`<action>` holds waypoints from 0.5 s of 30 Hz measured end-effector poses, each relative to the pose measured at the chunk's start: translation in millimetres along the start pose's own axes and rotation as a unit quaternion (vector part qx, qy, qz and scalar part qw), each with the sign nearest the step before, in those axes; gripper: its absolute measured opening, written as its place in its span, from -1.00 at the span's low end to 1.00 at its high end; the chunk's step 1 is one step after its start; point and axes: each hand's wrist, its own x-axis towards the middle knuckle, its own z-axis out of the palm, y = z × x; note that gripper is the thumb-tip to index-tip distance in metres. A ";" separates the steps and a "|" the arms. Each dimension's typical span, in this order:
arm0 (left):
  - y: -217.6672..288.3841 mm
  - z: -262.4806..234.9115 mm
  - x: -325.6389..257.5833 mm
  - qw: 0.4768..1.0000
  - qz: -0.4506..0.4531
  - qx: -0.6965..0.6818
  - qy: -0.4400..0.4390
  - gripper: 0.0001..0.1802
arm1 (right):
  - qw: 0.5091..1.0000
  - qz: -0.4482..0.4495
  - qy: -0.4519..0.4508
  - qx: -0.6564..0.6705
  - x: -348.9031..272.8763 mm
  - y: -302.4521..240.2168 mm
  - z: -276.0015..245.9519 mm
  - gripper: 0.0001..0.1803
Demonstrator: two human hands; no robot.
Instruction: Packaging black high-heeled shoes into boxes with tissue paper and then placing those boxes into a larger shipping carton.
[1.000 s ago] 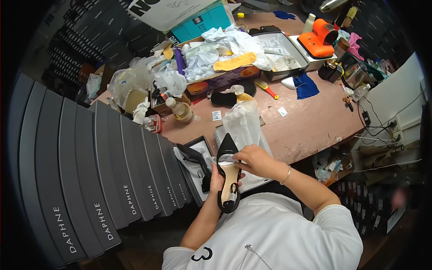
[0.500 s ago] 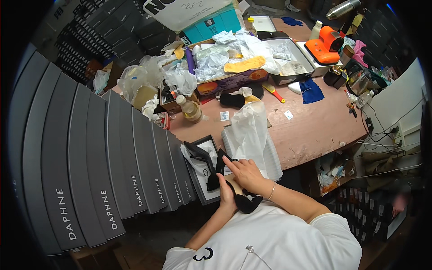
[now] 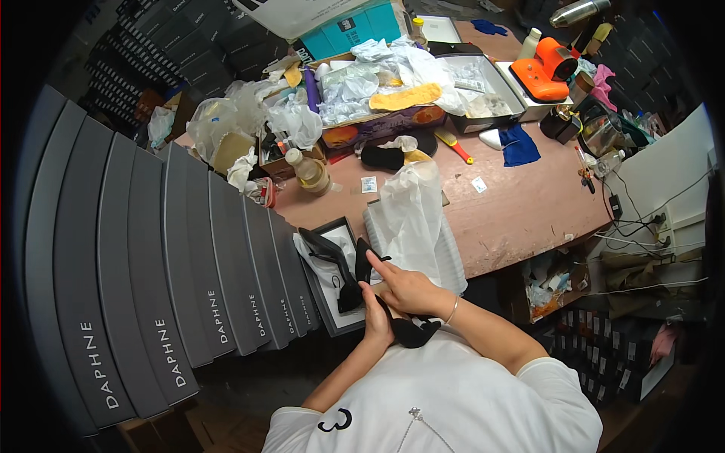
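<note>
A black high-heeled shoe (image 3: pixel 414 334) with a beige insole lies between my hands, close to my shirt, its pointed toe facing away from me. From the left side, my left hand (image 3: pixel 379 320) grips it, thumb along its edge. My right hand (image 3: pixel 412 291) rests over its middle, index finger stretched toward the toe and the other fingers curled against it; their tips are partly hidden. Just left of the hands, a matching black shoe (image 3: pixel 329 255) sits in an open grey shoebox (image 3: pixel 349 328) with white paper.
Tall grey shoeboxes (image 3: pixel 124 272) line my left. White tissue paper (image 3: pixel 411 200) covers a pale striped stack ahead on the pink table (image 3: pixel 513 219). Beyond are a bottle (image 3: pixel 308 172), a yellow-and-red-handled tool (image 3: pixel 455 147), a paper-filled box (image 3: pixel 381 128) and an orange device (image 3: pixel 542 75).
The whole view has shifted slightly. My right hand's fingers have drawn together, with the index finger now straight along the shoe. My left hand keeps its hold.
</note>
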 end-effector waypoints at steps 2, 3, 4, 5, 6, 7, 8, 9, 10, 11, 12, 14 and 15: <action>-0.6 -4.2 0.0 1.000 -0.023 -0.015 0.002 -0.12 | 0.998 -0.011 -0.054 -0.037 10.3 -4.9 -5.7 -0.12; 4.4 -3.7 -1.2 0.999 -0.039 -0.009 0.004 -0.12 | 0.995 0.023 -0.096 -0.027 17.5 -5.6 -6.6 -0.11; -0.9 -6.1 -1.4 1.000 -0.023 -0.013 0.008 -0.12 | 0.991 0.026 -0.111 -0.077 18.8 -5.3 -0.2 -0.11; -7.9 -10.3 -0.5 1.000 -0.002 -0.020 0.014 -0.11 | 0.983 0.021 -0.128 -0.128 22.5 -2.6 10.1 -0.11; -7.7 -5.6 -1.2 0.999 0.016 -0.024 0.015 -0.10 | 0.973 0.021 -0.141 -0.180 23.6 3.0 18.0 -0.12; -5.1 -0.5 -7.3 0.999 0.010 -0.031 0.028 -0.10 | 0.979 0.003 -0.091 -0.183 17.1 9.4 29.9 -0.15; -4.5 -2.8 -7.1 0.999 0.000 -0.037 0.023 -0.11 | 0.987 0.010 -0.068 -0.142 13.9 12.6 35.6 -0.16; -3.7 -6.4 -6.1 0.999 -0.010 -0.043 0.017 -0.11 | 0.994 0.018 -0.046 -0.102 11.0 15.3 40.0 -0.18; -4.5 -10.3 -4.7 0.999 -0.020 -0.049 0.011 -0.11 | 0.997 0.027 -0.024 -0.061 7.5 17.9 42.4 -0.19; -14.8 -20.8 -0.7 0.999 0.003 -0.048 -0.001 -0.09 | 0.997 0.023 -0.005 -0.068 3.2 9.3 29.6 -0.20; -12.7 -23.0 0.7 0.999 0.014 -0.043 0.009 -0.09 | 0.998 0.036 -0.035 -0.035 -1.2 4.3 17.8 -0.20; -10.0 -23.2 2.8 0.999 0.029 -0.031 0.026 -0.09 | 0.992 0.071 -0.094 0.031 -13.5 1.0 1.6 -0.20; -7.9 -21.4 1.8 0.999 -0.004 -0.037 0.005 -0.10 | 0.991 0.080 -0.105 0.027 -14.8 6.2 2.0 -0.12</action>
